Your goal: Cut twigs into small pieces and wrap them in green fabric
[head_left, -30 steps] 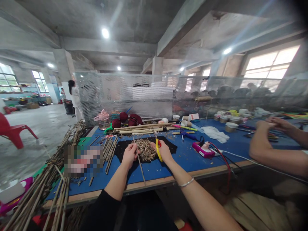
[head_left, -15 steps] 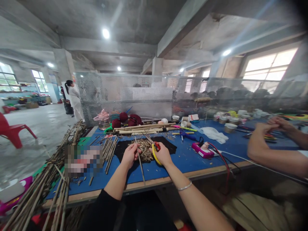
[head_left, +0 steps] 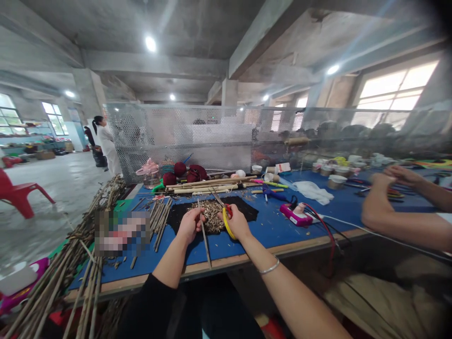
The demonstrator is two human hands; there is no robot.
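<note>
My left hand (head_left: 190,225) pinches a thin grey-brown stick (head_left: 205,242) that slants down to the table's front edge. In my right hand (head_left: 237,223) is a pair of scissors (head_left: 226,221) with yellow and red handles; the blades point up and away to the left. Between the hands lies a heap of small wood chips (head_left: 213,213) on a black cloth (head_left: 243,207). The stick and the scissor blades are apart. Several cut sticks (head_left: 160,221) lie side by side to the left of the cloth.
A large bundle of twigs (head_left: 76,240) leans along the table's left end. Longer rods (head_left: 212,184) and dark red yarn balls (head_left: 169,179) lie behind the cloth. To the right are a blue glue gun (head_left: 274,194), a magenta power strip (head_left: 294,216) and a co-worker's arms (head_left: 384,197).
The view has shifted slightly. My hands keep nearly the same place over the cloth, with the stick and scissors still held.
</note>
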